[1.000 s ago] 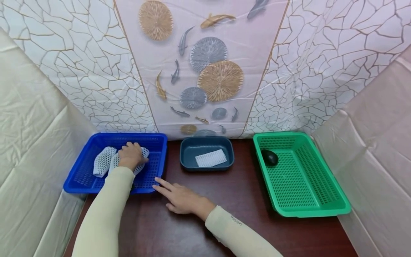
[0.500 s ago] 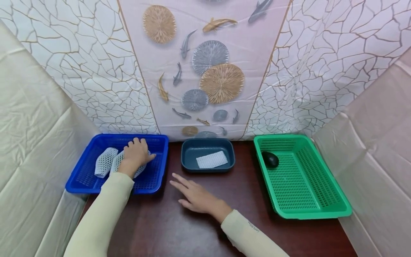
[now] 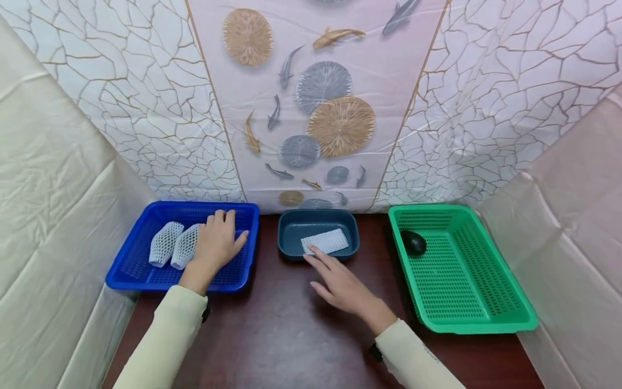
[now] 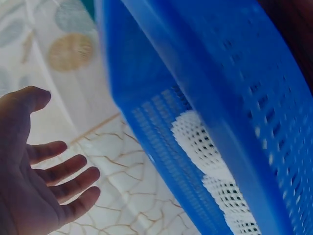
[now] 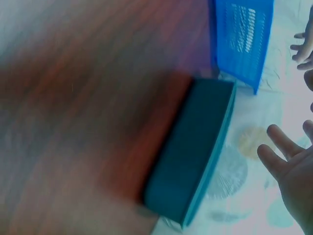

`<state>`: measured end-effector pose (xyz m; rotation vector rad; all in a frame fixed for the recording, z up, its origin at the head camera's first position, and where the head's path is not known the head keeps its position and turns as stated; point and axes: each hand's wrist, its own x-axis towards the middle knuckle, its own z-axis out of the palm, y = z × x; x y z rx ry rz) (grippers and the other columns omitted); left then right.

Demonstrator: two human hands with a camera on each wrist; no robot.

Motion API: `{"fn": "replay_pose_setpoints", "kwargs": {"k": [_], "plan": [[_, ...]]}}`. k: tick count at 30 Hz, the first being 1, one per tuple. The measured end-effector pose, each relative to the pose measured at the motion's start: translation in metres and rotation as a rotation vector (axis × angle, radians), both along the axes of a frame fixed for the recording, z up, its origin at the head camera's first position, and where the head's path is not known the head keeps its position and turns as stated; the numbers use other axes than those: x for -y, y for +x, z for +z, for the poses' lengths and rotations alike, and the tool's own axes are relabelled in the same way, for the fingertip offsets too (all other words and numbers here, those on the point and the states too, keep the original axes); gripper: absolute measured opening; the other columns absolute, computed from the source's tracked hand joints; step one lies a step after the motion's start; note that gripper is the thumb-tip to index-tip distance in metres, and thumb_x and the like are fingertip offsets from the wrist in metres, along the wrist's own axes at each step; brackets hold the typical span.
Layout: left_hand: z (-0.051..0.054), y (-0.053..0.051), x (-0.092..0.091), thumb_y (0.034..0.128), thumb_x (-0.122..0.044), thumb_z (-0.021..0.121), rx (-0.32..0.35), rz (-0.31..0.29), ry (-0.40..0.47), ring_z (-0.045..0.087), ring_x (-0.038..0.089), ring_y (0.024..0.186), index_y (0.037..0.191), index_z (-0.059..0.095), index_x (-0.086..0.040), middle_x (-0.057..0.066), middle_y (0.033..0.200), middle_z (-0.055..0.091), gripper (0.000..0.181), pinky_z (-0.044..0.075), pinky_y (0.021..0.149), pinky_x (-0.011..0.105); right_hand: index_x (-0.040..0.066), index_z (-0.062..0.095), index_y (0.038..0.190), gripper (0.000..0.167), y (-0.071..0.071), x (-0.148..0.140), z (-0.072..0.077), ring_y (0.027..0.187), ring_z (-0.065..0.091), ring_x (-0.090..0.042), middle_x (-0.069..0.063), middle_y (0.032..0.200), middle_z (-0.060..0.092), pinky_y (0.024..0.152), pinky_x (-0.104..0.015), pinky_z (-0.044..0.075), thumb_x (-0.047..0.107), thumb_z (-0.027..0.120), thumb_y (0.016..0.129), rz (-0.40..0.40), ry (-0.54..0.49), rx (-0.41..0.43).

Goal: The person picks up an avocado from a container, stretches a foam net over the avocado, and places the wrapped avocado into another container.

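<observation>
My left hand (image 3: 217, 242) is raised over the right half of the blue basket (image 3: 116, 280), fingers loosely spread. The left wrist view shows nothing in that hand (image 4: 44, 171). Two items in white foam net sleeves, the left one (image 3: 165, 244) and the right one (image 3: 186, 248), lie in the basket; my hand partly covers the right one. My right hand (image 3: 347, 286) hovers by the front edge of a small dark teal bin (image 3: 286, 237), fingers extended and holding nothing. Its fingertips overlap the view of a flat white foam net sleeve (image 3: 326, 241) inside; contact cannot be told.
A green basket (image 3: 525, 319) stands at the right with a dark, glossy egg-shaped item (image 3: 414, 243) at its left wall. The brown table (image 3: 282, 340) runs below all three containers. Patterned cloth (image 3: 340, 178) hangs close behind, with plain cloth at both sides.
My right hand has moved right, from beside the blue basket to the teal bin. My left hand has lifted off a net-sleeved item and shifted right.
</observation>
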<state>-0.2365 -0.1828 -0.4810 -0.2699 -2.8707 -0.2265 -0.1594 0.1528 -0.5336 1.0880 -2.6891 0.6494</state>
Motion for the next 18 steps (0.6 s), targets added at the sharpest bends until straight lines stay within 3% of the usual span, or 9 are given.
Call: {"fn": "replay_pose_setpoints", "kwargs": {"k": [3,6,11,18], "plan": [[0.001,0.012,-0.009,0.0941,-0.041,0.071,-0.076,-0.045,0.017,0.059,0.05,0.114,0.139,0.055,0.003,0.029,0.129,0.059,0.065,0.052,0.085,0.064,0.014,0.038,0.16,0.069,-0.001,-0.012,0.009,0.144,0.047,-0.026,-0.007,0.171,0.025,0.112,-0.045,0.046,0.025,0.069,0.099,-0.019,0.018,-0.062],[0.002,0.022,-0.021,0.0934,-0.04,0.072,-0.117,-0.094,0.026,0.06,0.048,0.114,0.138,0.056,0.003,0.028,0.129,0.06,0.063,0.053,0.09,0.062,0.015,0.039,0.159,0.072,0.0,-0.026,0.02,0.145,0.047,-0.028,-0.008,0.17,0.027,0.111,-0.047,0.047,0.025,0.073,0.096,-0.04,0.043,-0.115],[0.002,0.036,-0.039,0.0944,-0.042,0.071,-0.12,-0.147,0.026,0.059,0.044,0.123,0.142,0.055,0.001,0.025,0.136,0.059,0.065,0.05,0.099,0.06,0.013,0.039,0.159,0.077,0.0,-0.05,0.035,0.144,0.046,-0.031,-0.011,0.17,0.027,0.109,-0.05,0.048,0.021,0.077,0.093,-0.049,0.054,-0.163],[-0.005,0.049,-0.059,0.0944,-0.042,0.071,-0.146,-0.22,0.054,0.057,0.039,0.129,0.146,0.054,-0.005,0.02,0.141,0.058,0.065,0.051,0.098,0.058,0.007,0.04,0.158,0.076,0.002,-0.077,0.05,0.141,0.048,-0.034,-0.013,0.17,0.026,0.107,-0.053,0.048,0.02,0.078,0.092,-0.08,0.048,-0.159]]}}
